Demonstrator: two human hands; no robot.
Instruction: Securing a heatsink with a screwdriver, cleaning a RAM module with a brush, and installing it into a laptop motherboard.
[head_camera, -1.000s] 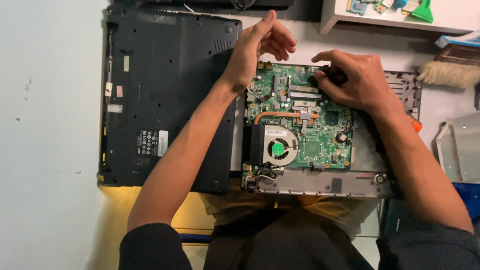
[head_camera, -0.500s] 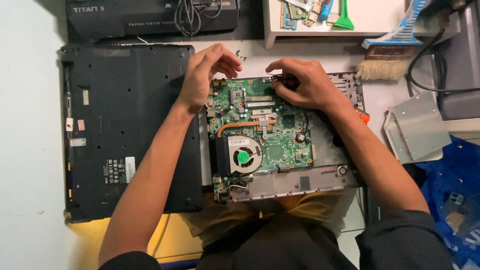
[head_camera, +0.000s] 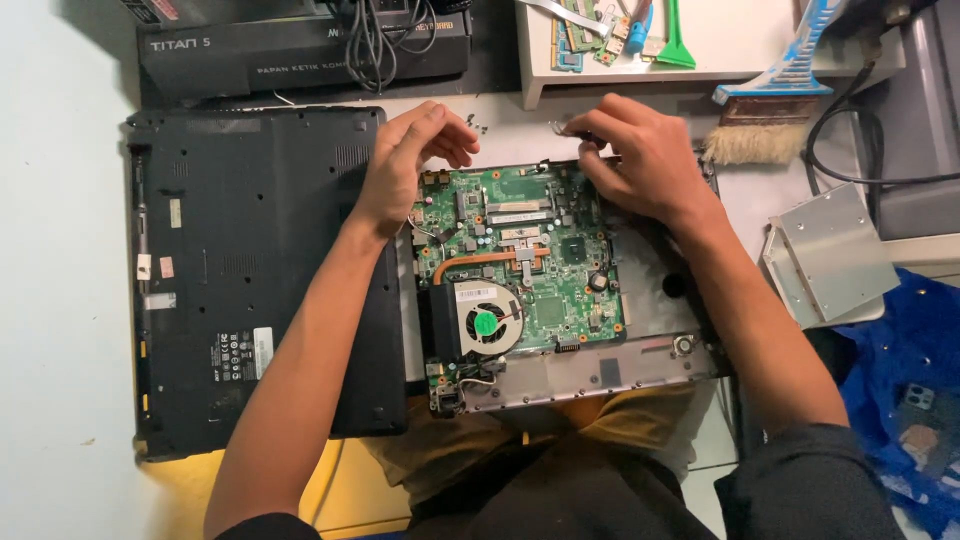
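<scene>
Pinching small metal part (head_camera: 558, 127), right hand (head_camera: 640, 160) hides motherboard (head_camera: 530, 260) corner; left hand (head_camera: 405, 160) curled, grip unclear

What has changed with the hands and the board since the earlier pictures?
The right hand has slid off the green board to its far edge, where its fingertips pinch something small that I cannot identify. The left hand stays curled at the board's far-left corner. The board, fan and black cover lie as before.
</scene>
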